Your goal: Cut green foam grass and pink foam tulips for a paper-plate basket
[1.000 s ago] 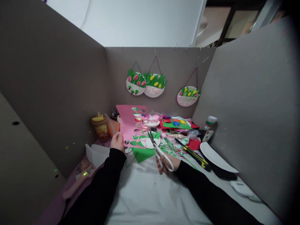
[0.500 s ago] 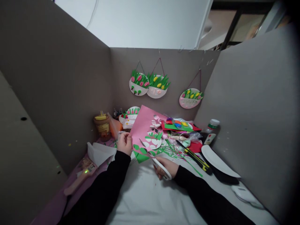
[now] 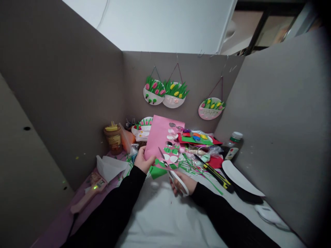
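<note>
My left hand (image 3: 144, 160) pinches the lower left edge of a pink paper sheet (image 3: 159, 132), holding it up off the table. Oval holes run through the sheet's right side, and things behind show through them. In my right hand (image 3: 182, 182) is a pair of white-handled scissors (image 3: 178, 181), my fingers closed round the handles. The blades point up and left, spread apart, and overlap the sheet's lower part; whether they touch the paper I cannot tell. Just below the sheet lies a piece of green paper (image 3: 157, 173).
Green paper strips (image 3: 192, 165), a black-and-yellow cutter (image 3: 218, 177) and a white plate piece (image 3: 241, 177) lie to the right, near a bottle (image 3: 234, 143). At left are a glue gun (image 3: 89, 198) and a brown cup (image 3: 113, 139). Decorated plates (image 3: 174, 96) hang on the back panel.
The pink sheet has turned more upright, and its lower edge has shifted. My left hand has moved slightly right, its thumb now over the paper. The scissors stay almost in place.
</note>
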Demonstrator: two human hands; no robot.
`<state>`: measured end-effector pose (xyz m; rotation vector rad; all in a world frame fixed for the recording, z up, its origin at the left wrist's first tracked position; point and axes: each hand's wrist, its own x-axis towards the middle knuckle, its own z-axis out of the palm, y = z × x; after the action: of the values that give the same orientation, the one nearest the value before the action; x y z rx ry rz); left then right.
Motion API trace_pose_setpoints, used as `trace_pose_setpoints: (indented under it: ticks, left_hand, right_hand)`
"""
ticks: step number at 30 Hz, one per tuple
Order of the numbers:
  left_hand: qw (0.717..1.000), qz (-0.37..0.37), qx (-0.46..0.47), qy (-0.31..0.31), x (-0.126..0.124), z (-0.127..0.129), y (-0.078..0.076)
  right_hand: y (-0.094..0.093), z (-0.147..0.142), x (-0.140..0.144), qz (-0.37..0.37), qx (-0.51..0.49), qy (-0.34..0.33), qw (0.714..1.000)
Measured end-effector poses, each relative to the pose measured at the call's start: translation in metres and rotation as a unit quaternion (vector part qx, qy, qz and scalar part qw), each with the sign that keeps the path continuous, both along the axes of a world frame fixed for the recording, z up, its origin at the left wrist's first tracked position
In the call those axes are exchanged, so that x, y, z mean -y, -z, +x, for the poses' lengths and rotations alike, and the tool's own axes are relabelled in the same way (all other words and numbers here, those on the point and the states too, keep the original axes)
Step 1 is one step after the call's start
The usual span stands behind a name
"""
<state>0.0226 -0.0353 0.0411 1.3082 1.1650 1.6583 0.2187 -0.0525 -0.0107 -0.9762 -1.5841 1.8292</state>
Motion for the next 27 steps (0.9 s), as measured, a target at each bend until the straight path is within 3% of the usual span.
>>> trace_pose_setpoints:
  ticks: [7, 13, 27]
  left_hand:
    - [0.999, -0.032, 0.031, 0.019, 0.002, 0.002, -0.001]
    - [0.999, -0.033, 0.028, 0.016, 0.005, 0.004, -0.004]
    - [0.999, -0.036, 0.030, 0.022, -0.001, 0.004, 0.007]
  right_hand:
    - [0.000, 0.001, 0.001, 0.017, 0.005, 0.001, 1.000]
    - [0.013, 0.003, -0.006, 0.025, -0.018, -0.010, 0.999]
    - [0.018, 0.000, -0.004, 0.062, 0.019, 0.012, 0.998]
